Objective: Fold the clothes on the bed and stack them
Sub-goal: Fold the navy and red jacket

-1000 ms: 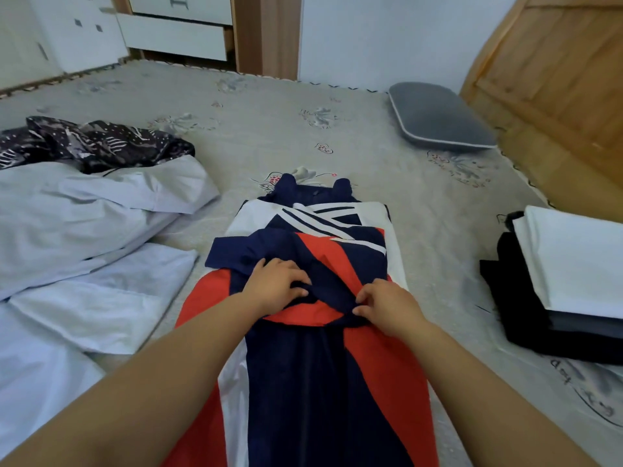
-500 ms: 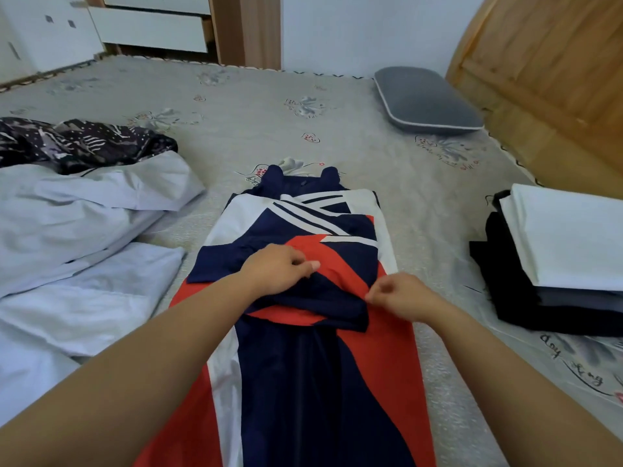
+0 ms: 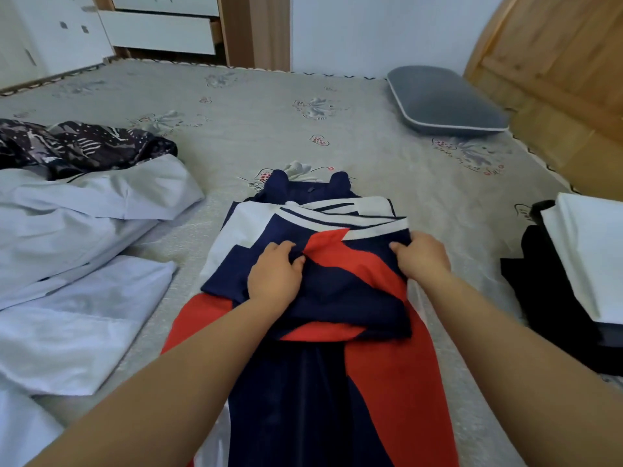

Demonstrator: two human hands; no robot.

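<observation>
A navy, red and white jacket lies lengthwise on the bed in front of me, collar at the far end. A sleeve is folded across its chest. My left hand presses flat on the folded navy part, left of the middle. My right hand grips the jacket's right edge just below the white stripe, fingers curled over the fabric. To the right stands a stack of folded clothes, white on top of black.
Crumpled pale garments lie at the left, with a dark patterned one behind them. A grey pillow sits at the far right by the wooden headboard. White drawers stand beyond the bed.
My right hand has moved from the sleeve's lower end up to the jacket's right edge and taken hold there. My left hand has shifted slightly farther up the folded sleeve.
</observation>
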